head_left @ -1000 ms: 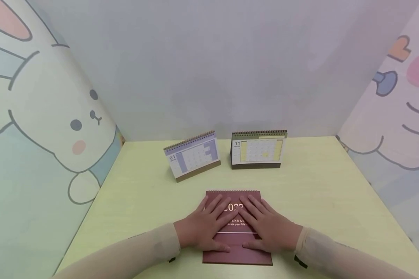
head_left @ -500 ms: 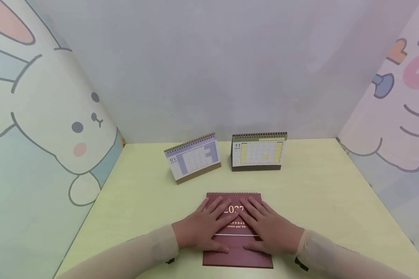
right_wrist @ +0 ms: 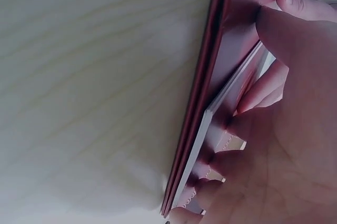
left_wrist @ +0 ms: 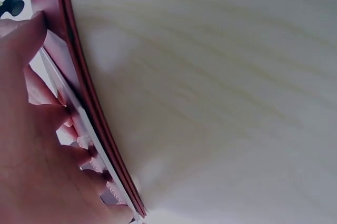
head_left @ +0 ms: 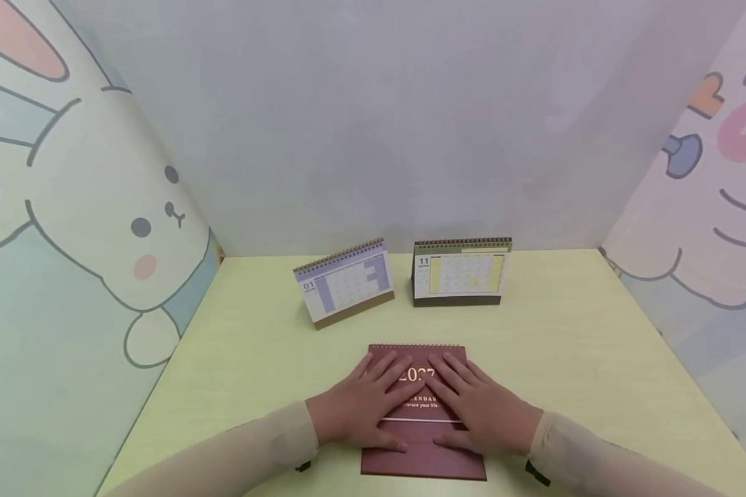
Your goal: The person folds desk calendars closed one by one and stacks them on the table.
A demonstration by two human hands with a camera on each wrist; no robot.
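A dark red desk calendar [head_left: 423, 455] marked 2027 lies folded flat on the table, its spiral binding along the far edge. My left hand [head_left: 363, 406] rests on its left half, fingers straight and spread. On the right half lies my right hand [head_left: 481, 406], spread the same way, with the two index fingertips close together over the title. In the left wrist view, the fingertips and thumb of the left hand [left_wrist: 31, 129] touch the cover, above a stack of pages and the folded base. The right wrist view has the right hand [right_wrist: 289, 129] likewise pressing on the cover.
Behind the red calendar stand two propped desk calendars: a purple one [head_left: 348, 283] turned at an angle, and a green and yellow one [head_left: 460, 273] facing forward. The pale yellow table [head_left: 597, 359] meets a plain back wall [head_left: 373, 124]. Side panels carry cartoon animals.
The whole head view shifts slightly, so the table and calendars appear a little lower. Both hands stay spread on the red calendar.
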